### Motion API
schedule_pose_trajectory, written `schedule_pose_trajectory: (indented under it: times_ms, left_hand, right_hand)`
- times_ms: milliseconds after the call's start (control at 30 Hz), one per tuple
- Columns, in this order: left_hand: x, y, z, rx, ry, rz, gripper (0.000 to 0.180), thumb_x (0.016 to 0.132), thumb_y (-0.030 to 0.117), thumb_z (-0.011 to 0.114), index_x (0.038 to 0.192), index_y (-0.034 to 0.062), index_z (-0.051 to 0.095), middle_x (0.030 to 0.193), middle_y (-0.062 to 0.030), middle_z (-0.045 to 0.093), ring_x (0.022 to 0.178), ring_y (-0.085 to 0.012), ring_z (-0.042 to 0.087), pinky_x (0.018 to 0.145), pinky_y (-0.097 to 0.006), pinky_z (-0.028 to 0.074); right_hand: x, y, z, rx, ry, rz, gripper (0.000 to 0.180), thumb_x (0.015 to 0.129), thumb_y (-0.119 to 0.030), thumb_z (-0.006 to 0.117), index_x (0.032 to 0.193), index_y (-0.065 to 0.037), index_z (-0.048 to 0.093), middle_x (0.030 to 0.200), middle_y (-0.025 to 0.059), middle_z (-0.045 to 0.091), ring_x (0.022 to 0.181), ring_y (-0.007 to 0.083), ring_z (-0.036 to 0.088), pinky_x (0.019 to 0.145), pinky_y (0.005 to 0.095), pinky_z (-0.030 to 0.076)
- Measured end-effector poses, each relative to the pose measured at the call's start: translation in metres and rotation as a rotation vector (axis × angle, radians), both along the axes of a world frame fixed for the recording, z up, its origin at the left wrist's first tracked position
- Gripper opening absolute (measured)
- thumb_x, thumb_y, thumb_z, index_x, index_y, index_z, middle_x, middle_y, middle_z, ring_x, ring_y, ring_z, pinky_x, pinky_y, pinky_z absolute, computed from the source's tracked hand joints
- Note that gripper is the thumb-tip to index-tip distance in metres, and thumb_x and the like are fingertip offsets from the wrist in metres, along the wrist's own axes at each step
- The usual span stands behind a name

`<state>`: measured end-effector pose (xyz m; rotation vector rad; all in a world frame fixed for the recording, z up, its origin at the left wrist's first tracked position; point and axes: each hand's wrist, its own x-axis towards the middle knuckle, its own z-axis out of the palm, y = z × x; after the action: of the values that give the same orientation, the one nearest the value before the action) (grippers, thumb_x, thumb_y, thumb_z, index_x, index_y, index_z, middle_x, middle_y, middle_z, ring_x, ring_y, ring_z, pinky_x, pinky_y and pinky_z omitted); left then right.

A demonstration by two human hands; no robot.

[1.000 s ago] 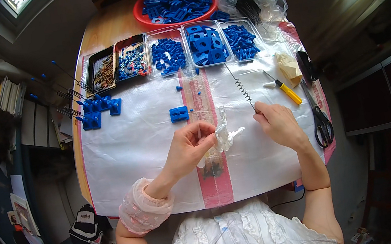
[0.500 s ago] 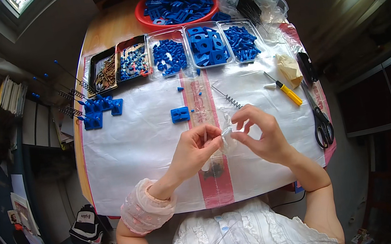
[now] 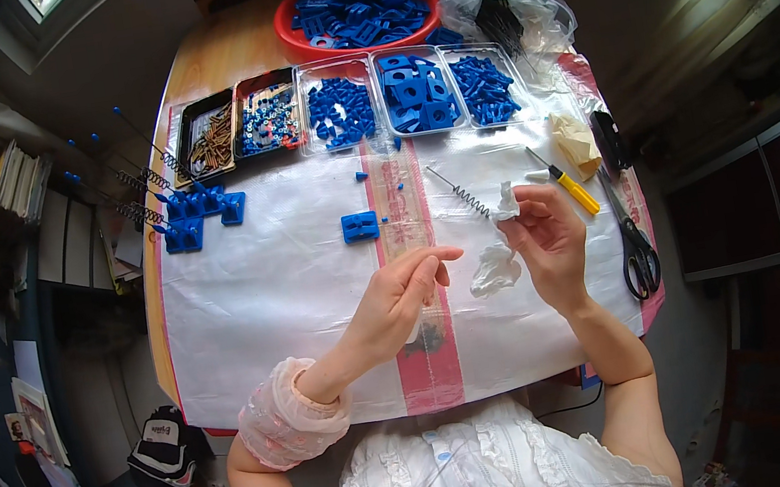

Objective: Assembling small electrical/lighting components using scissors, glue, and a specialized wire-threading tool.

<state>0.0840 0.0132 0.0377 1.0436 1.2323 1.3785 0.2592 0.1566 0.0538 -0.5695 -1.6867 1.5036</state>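
A person's right hand [image 3: 550,235] pinches a crumpled white tissue [image 3: 505,203] around one end of a thin metal spring rod [image 3: 460,193] above the white table cover [image 3: 256,294], while the left hand [image 3: 405,294] hovers nearby, fingers loosely extended and empty

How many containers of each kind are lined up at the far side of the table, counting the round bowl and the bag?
Clear plastic trays of blue parts: 3
Black trays, one of brown screws and one of small washers: 2
Red round bowl of blue parts: 1
Clear plastic bag of black parts: 1
Total: 7
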Motion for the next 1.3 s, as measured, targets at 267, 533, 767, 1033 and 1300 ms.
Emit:
schedule_pose_trajectory:
  times_ms: [267, 533, 767, 1033, 1300]
  left_hand:
    - [0.007, 0.002, -0.003, 0.213, 0.626, 0.136, 0.027, 0.102, 0.006, 0.052, 0.124, 0.0001, 0.064, 0.09, -0.0147, 0.059, 0.074, -0.0269, 0.058, 0.067, -0.035, 0.048]
    - [0.009, -0.002, 0.002, 0.197, 0.872, 0.192, 0.028, 0.095, 0.003, 0.06, 0.123, -0.0018, 0.06, 0.092, -0.0151, 0.056, 0.081, -0.0311, 0.062, 0.071, -0.039, 0.053]
    - [0.011, -0.004, 0.001, 0.209, 0.977, 0.201, 0.032, 0.092, 0.003, 0.064, 0.123, -0.0027, 0.06, 0.091, -0.0135, 0.054, 0.08, -0.0285, 0.062, 0.071, -0.037, 0.053]
    - [0.009, -0.005, 0.003, 0.208, 1.014, 0.198, 0.032, 0.092, 0.003, 0.065, 0.123, -0.003, 0.059, 0.09, -0.0132, 0.053, 0.08, -0.0282, 0.061, 0.071, -0.037, 0.053]
    - [0.005, -0.006, 0.002, 0.164, 0.947, 0.198, 0.032, 0.091, -0.003, 0.061, 0.123, -0.0034, 0.059, 0.094, -0.0177, 0.056, 0.08, -0.0348, 0.061, 0.07, -0.041, 0.051]
  right_hand:
    - [0.004, -0.004, 0.001, 0.424, -0.08, 0.052, 0.04, 0.083, 0.011, 0.075, 0.119, -0.001, 0.062, 0.098, 0.0092, 0.07, 0.083, 0.0129, 0.069, 0.074, 0.0262, 0.057]
    - [0.001, -0.006, 0.0, 0.586, -0.107, 0.138, 0.036, 0.079, 0.012, 0.076, 0.11, 0.001, 0.064, 0.092, 0.0119, 0.071, 0.077, 0.0187, 0.067, 0.066, 0.0289, 0.055]
    - [-0.003, -0.01, 0.005, 0.72, -0.165, 0.115, 0.025, 0.078, 0.014, 0.071, 0.099, 0.002, 0.067, 0.084, 0.0128, 0.07, 0.068, 0.0206, 0.065, 0.061, 0.0288, 0.052]
    - [0.0, -0.008, 0.0, 0.641, -0.186, 0.123, 0.027, 0.073, 0.014, 0.07, 0.097, 0.001, 0.068, 0.077, 0.0074, 0.063, 0.064, 0.0141, 0.061, 0.056, 0.0261, 0.049]
    - [0.007, 0.003, -0.002, 0.407, -0.191, 0.0, 0.018, 0.077, 0.013, 0.068, 0.091, 0.002, 0.068, 0.076, 0.0043, 0.063, 0.064, 0.0075, 0.059, 0.058, 0.0216, 0.049]
